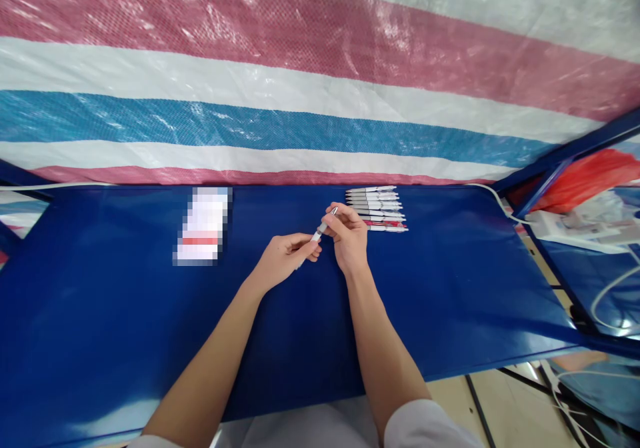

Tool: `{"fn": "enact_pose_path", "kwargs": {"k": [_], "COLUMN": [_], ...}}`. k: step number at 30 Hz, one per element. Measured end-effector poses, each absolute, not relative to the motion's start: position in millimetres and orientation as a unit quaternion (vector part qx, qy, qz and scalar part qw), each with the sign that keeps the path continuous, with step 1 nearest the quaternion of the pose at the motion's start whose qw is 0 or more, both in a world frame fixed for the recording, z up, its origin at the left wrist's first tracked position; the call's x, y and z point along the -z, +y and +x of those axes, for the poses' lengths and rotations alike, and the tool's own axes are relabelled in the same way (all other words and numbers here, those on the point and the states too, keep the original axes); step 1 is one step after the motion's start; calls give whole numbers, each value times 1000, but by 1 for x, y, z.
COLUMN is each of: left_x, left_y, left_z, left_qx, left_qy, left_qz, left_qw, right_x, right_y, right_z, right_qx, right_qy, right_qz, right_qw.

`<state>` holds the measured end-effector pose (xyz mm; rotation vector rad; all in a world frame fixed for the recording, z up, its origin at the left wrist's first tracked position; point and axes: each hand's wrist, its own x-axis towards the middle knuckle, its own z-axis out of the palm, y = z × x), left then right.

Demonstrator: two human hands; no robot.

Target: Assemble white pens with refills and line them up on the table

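Both my hands hold one white pen (324, 225) above the blue table (100, 315). My left hand (287, 256) is curled round the pen's lower barrel. My right hand (347, 235) pinches the pen's upper, silver-tipped end between its fingers. Just right of my right hand, a row of several white pens (376, 208) lies side by side on the table, one of them with red on it.
A pixelated white and red patch (203, 227) lies on the table to the left. A striped red, white and blue tarp (300, 101) hangs behind. At the right stand a white power strip (575, 228) with cables, and red plastic (590, 175).
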<state>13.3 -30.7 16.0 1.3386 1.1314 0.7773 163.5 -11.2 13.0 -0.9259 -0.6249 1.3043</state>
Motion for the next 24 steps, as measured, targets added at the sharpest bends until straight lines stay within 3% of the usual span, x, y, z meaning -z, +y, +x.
{"fn": "enact_pose_path", "kwargs": {"k": [4, 16, 24], "left_x": [-18, -10, -21], "left_y": [-30, -32, -31], "left_z": [11, 18, 11], "left_qx": [-312, -399, -312], "left_qy": [467, 523, 473], "left_qz": [567, 564, 526], "left_qw": [603, 499, 634], "right_x": [-13, -18, -12], "right_y": [-11, -11, -9], "right_z": [164, 163, 165], "right_qx": [-593, -586, -610], "right_qy": [-263, -268, -246], "right_qz": [-404, -417, -395], "right_qw": [645, 641, 641]}}
